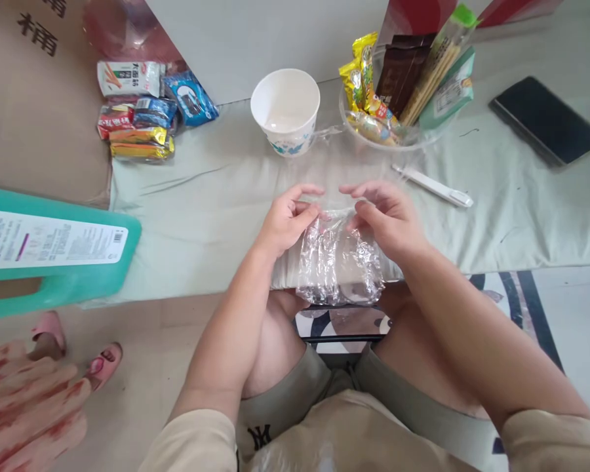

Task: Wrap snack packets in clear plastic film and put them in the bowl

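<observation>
A crinkled clear plastic bag point(341, 259) hangs from my hands over the near edge of the cloth-covered table. My left hand point(295, 219) pinches its upper left part between thumb and fingers. On the other side, my right hand point(388, 219) has its thumb and curled fingers closed on the upper right part. Beyond the hands stands a white paper cup point(285, 108) with a blue leaf print. To its right, a clear plastic bowl point(373, 142) holds yellow snack packets point(364, 72), a brown packet point(403, 75) and a pack of sticks point(432, 78).
A white slim tool point(437, 186) and a black phone point(550, 121) lie at the right. Several snack packets point(142, 111) sit at the left by a cardboard box point(44, 131). A green container point(98, 278) juts in there. Another person's pink slippers point(105, 367) are on the floor.
</observation>
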Tool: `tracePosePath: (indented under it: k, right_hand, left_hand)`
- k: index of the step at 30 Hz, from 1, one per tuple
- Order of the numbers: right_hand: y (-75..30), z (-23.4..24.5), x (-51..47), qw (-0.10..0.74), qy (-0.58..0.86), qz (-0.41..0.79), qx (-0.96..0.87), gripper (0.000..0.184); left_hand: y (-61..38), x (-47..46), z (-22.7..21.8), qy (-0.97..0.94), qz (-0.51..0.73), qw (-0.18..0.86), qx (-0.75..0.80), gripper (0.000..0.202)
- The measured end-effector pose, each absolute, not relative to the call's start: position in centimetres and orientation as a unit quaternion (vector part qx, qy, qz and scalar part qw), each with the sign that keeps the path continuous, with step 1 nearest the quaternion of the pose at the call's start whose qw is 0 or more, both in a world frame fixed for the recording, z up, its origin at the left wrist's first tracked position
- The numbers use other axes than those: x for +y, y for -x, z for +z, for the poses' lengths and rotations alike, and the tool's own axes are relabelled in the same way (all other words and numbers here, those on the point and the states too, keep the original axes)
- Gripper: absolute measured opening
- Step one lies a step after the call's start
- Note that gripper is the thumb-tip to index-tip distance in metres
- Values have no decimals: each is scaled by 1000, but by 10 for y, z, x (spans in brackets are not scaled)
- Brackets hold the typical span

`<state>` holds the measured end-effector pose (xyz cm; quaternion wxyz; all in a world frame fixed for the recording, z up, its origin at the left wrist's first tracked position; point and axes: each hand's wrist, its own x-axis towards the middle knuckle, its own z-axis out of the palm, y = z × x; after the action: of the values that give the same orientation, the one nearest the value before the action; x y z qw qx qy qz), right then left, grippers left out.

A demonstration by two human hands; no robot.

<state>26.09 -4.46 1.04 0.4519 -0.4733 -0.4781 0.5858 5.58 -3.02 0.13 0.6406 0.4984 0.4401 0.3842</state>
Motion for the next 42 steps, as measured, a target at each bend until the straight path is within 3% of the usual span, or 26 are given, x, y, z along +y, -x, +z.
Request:
tracePosePath:
  k: [6,11,17,20,23,26,29,32,36,39,42]
  right_hand:
    - [-264,3,-43,517,462,522,-496,24]
    - [-272,3,-40,518,437,511,-529,23]
    - [-273,8,-40,493,478,554,-471,24]
    - [-271,5,-40,480,496,552,-468,21]
    - [-269,1,-41,451,505,554,-484,70]
    - [-268,1,-40,418,500,571,-499,87]
    - [-266,3,-39,436,489,572,-493,83]
    - [-264,8,-38,470,470,587,-462,69]
    - [-265,13,-39,396,474,628,-473,37]
    - [-267,15,-41,330,482,627,-516,35]
    - [-267,17,-44,340,466,639,-509,38]
  left_hand:
    - [-53,-32,5,-463,423,669,398,27]
    - [-48,-31,7,-454,422,671,407,17]
    - [-45,-28,1,-586,459,501,442,40]
    - [-47,-28,-1,-627,452,418,478,24]
    - [-47,-28,-2,-619,467,421,470,15]
    - [-46,-28,-1,-541,506,502,446,43]
    - [-47,-30,3,-454,448,657,403,64]
    - [-49,-34,6,-425,343,744,385,54]
    - [-50,-35,5,-433,369,697,436,38]
    - [-47,-35,6,-458,375,659,464,30]
    - [-44,-35,10,-448,385,669,450,28]
